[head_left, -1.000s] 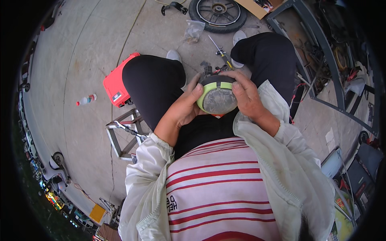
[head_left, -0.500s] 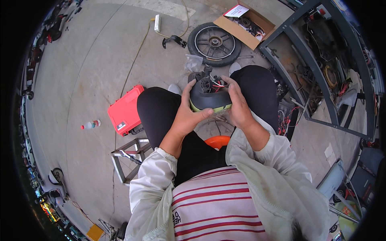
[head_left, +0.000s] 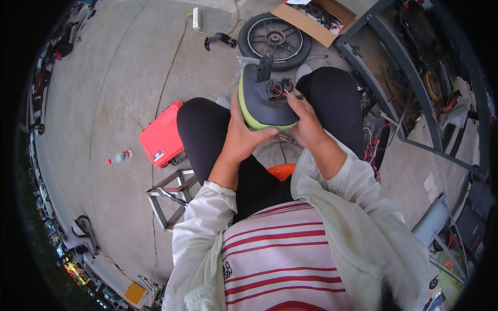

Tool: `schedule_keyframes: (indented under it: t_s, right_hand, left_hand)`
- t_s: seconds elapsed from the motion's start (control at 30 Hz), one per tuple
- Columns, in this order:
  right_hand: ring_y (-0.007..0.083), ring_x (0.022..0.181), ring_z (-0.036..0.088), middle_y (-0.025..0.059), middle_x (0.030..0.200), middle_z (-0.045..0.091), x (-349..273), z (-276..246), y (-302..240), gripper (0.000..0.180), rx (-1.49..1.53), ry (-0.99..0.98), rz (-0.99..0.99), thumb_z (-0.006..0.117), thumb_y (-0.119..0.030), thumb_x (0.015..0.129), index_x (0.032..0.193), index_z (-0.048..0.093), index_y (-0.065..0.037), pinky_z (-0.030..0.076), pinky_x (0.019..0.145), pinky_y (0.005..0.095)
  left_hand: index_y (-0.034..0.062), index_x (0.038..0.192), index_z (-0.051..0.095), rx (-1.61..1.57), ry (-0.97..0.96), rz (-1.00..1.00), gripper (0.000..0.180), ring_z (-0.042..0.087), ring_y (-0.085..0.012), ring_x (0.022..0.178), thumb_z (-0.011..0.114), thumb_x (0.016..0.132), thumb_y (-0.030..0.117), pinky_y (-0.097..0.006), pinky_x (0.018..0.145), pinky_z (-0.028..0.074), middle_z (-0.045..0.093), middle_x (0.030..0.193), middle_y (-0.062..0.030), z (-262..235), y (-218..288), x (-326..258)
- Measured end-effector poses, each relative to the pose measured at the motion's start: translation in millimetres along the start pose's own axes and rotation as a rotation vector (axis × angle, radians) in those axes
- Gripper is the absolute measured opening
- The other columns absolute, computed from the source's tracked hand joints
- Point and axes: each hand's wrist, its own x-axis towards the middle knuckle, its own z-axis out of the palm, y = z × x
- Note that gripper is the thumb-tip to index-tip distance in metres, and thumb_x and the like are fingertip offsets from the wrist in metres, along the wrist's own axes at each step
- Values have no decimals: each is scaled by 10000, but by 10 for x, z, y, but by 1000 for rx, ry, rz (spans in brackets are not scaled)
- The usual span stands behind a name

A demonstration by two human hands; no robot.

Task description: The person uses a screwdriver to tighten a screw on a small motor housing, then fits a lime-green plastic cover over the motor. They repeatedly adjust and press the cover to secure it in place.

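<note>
Between my knees I hold a rounded dark-grey housing [head_left: 261, 99] with a lime-green rim, which looks like a vehicle lamp housing; its exact kind is unclear. A black stalk rises from its far side, and a cluster of connectors with red and white wires [head_left: 279, 89] sits on its upper face. My left hand [head_left: 243, 129] is closed on the left and near edge, thumb along the green rim. On the right side, my right hand [head_left: 307, 120] grips it, thumb beside the wires. The underside is hidden from me.
A spoked wheel with tyre [head_left: 275, 39] lies ahead, beside an open cardboard box [head_left: 311, 26] of parts. A grey metal rack [head_left: 415, 78] stands at right. To the left are a red case [head_left: 163, 136], a metal frame [head_left: 168, 199] and a bottle [head_left: 120, 156].
The housing has turned and tilted in my hands, showing more of its grey face and the green rim on the left. Both hands have shifted slightly upward in view with it.
</note>
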Motion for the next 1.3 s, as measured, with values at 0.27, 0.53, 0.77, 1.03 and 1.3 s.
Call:
schedule_keyframes:
  t_s: [0.27, 0.53, 0.77, 1.03, 1.3]
  right_hand:
    - [151, 1140, 611, 58, 1249, 650, -20, -4, 2, 417, 2, 16, 35, 617, -333, 1020, 1351, 566, -86, 481, 984, 311]
    - [147, 1089, 644, 56, 1207, 679, -72, 16, 17, 355, 47, 18, 68, 586, -325, 1025, 1272, 620, -73, 493, 969, 309]
    - [152, 1069, 654, 59, 1171, 698, -117, -4, 22, 328, 105, -9, 94, 578, -302, 1027, 1237, 648, -60, 501, 959, 313]
    - [149, 1058, 657, 62, 1169, 699, -137, -9, 58, 347, 49, -35, 92, 589, -320, 1030, 1247, 648, -56, 497, 966, 314]
    - [166, 1148, 620, 76, 1287, 644, -158, -26, 73, 481, -29, -110, 64, 623, -371, 1012, 1336, 578, -20, 494, 980, 326]
  left_hand:
    - [36, 1604, 67, -258, -57, -104, 1226, 421, -267, 1379, 907, 729, 216, -388, 1150, 363, 395, 1510, -159, -12, -38, -19]
    - [69, 1624, 37, -306, -102, -22, 1306, 375, -246, 1426, 932, 677, 152, -387, 1180, 324, 363, 1549, -133, -31, -11, -126]
    - [42, 1626, 105, -410, -127, -76, 1217, 369, -238, 1445, 903, 707, 77, -388, 1192, 307, 368, 1564, -120, -73, 47, -251]
    - [20, 1608, 137, -351, -104, -166, 1194, 426, -240, 1388, 909, 699, 90, -378, 1163, 348, 432, 1502, -123, -128, -30, -296]
    - [24, 1599, 164, -365, -73, -236, 1179, 453, -239, 1354, 916, 696, 127, -373, 1146, 365, 459, 1466, -120, -120, 6, -298]
